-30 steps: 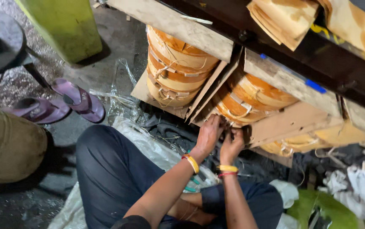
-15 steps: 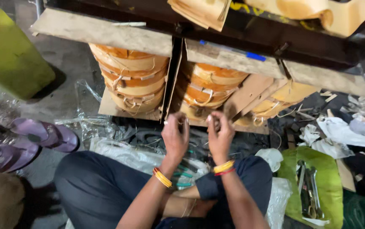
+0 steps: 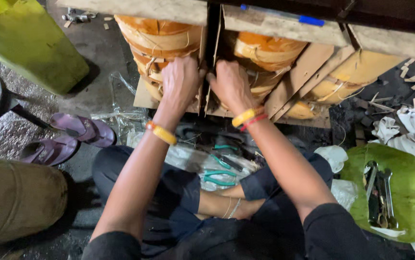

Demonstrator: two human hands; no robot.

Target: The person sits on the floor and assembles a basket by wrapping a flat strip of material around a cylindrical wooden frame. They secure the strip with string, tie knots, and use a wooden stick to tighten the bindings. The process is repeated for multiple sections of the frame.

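- The left hand [image 3: 181, 79] and right hand [image 3: 230, 83] sit side by side at the upright cardboard divider [image 3: 203, 72], far centre, between two orange wound coils [image 3: 161, 36].
- Fingers curl onto the divider's edge; grip seems firm, though fingertips are hidden.
- Green-handled pliers [image 3: 219, 178] lie near the lap.

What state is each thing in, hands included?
Left hand: pressed on the left orange coil, at the divider gap.
Right hand: fingers at the same gap.
Cardboard divider: upright between coils.
Teal pliers: lying on plastic.
Spanners: lying on green tray.
Purple sandals: off, on floor.
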